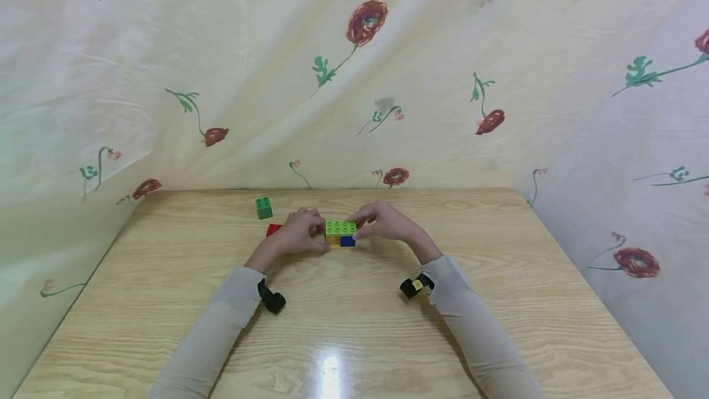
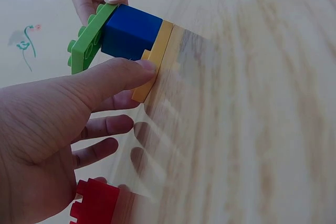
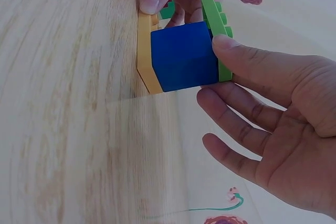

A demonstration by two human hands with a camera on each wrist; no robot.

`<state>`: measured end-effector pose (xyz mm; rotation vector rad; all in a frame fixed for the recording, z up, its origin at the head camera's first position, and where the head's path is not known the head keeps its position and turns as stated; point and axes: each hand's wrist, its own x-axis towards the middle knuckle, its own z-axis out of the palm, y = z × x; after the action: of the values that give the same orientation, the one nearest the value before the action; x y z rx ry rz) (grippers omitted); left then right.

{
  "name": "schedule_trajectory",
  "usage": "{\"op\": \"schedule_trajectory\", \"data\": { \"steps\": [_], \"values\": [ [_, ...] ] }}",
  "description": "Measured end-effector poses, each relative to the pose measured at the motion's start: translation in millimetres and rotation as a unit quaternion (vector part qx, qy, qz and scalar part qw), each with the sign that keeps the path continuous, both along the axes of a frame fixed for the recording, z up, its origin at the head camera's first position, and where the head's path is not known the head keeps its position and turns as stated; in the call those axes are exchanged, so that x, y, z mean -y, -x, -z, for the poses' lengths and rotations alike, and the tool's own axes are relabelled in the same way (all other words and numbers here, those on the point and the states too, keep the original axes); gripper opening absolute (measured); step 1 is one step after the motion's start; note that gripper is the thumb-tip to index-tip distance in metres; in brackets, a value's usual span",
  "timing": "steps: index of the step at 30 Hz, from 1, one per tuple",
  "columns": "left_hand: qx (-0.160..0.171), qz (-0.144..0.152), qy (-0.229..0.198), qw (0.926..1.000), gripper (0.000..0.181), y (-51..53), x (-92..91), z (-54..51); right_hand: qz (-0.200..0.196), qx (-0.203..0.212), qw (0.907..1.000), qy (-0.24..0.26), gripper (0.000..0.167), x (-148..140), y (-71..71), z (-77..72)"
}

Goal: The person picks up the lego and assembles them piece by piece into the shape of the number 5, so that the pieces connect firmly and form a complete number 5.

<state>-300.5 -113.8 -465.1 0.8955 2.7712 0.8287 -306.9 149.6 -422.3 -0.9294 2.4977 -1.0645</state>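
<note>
A small stack of toy building bricks stands on the table between the two hands. At its bottom lies a flat yellow brick (image 3: 144, 51), with a blue brick (image 3: 184, 59) upright on its right end. A flat light green brick (image 1: 340, 228) with studs rests across the top. My left hand (image 1: 297, 231) pinches the yellow brick's left end, thumb at the front. My right hand (image 1: 386, 221) holds the light green brick at its right end between thumb and fingers; its lower fingers are spread beneath. In the head view, the left half under the green brick looks yellow.
A red brick (image 2: 100, 203) sits on the table just left of the left hand, partly hidden by it in the head view. Farther back on the left stands a dark green brick (image 1: 264, 209). A flowered cloth (image 1: 277, 79) hangs behind the wooden table (image 1: 343, 319).
</note>
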Motion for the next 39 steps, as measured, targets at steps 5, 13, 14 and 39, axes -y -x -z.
{"op": "schedule_trajectory", "data": {
  "steps": [5, 13, 14, 39],
  "values": [
    [0.001, 0.000, 0.001, 1.0000, 0.029, 0.4, 0.0, -0.1, -0.001, -0.003, 1.0000, -0.003, 0.038, 0.3, -0.4, -1.3],
    [-0.002, -0.001, 0.006, 1.0000, 0.030, 0.9, -0.4, 0.3, -0.005, -0.007, 1.0000, -0.005, 0.037, 0.8, -1.3, -3.6],
    [-0.003, -0.001, 0.006, 1.0000, 0.030, 1.0, -0.3, 0.1, -0.005, -0.006, 1.0000, -0.005, 0.037, 0.9, -1.7, -4.1],
    [-0.007, 0.000, 0.008, 0.9999, 0.030, -1.4, -0.2, -2.0, -0.005, -0.006, 0.9999, 0.010, 0.037, 1.8, -2.2, -1.0]
  ]
}}
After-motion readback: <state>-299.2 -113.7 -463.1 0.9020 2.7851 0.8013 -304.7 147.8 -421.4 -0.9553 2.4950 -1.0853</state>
